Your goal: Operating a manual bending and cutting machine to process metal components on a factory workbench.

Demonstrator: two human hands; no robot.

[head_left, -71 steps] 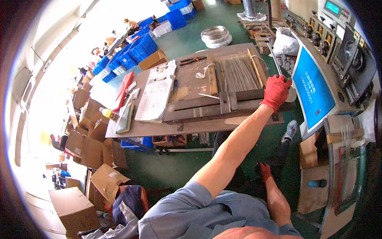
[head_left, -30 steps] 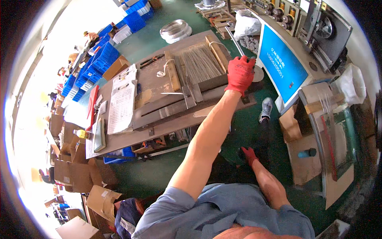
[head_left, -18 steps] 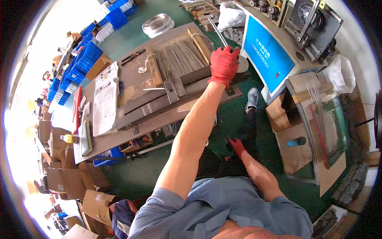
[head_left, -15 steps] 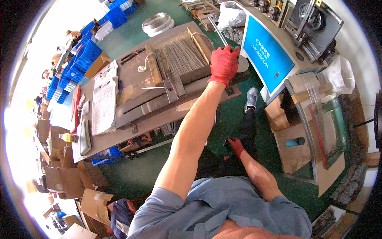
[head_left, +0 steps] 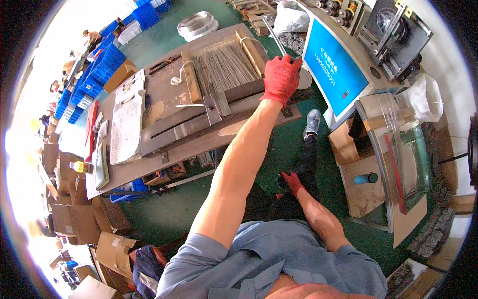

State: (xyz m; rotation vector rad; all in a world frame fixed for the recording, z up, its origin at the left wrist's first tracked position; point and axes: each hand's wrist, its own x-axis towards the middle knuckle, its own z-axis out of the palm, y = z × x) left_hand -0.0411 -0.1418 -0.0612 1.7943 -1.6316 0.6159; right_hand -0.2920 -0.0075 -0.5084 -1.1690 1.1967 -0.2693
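My left hand [head_left: 282, 77], in a red glove with dark fingertips, reaches over the right end of a metal workbench [head_left: 172, 167]. Its fingers are closed round the near end of a metal bar [head_left: 275, 37]. Just left of the hand lies a bundle of thin metal wires [head_left: 221, 65] between two wooden blocks, a left one [head_left: 190, 77] and a right one [head_left: 250, 52]. My right hand [head_left: 293, 182], also red-gloved, hangs low by my dark trouser leg. Its fingers blend into the dark cloth, so their pose is unclear.
Paper sheets [head_left: 127, 119], pliers [head_left: 164, 64] and a red case [head_left: 91, 124] lie on the bench. To the right stand a machine with a blue panel [head_left: 333, 67] and a cabinet holding a blue bottle [head_left: 366, 178]. A wire coil [head_left: 197, 26] sits beyond; cardboard boxes [head_left: 77, 222] stack at left.
The view has shifted slightly. My left hand stays on the bar, and my right hand remains low by the leg.
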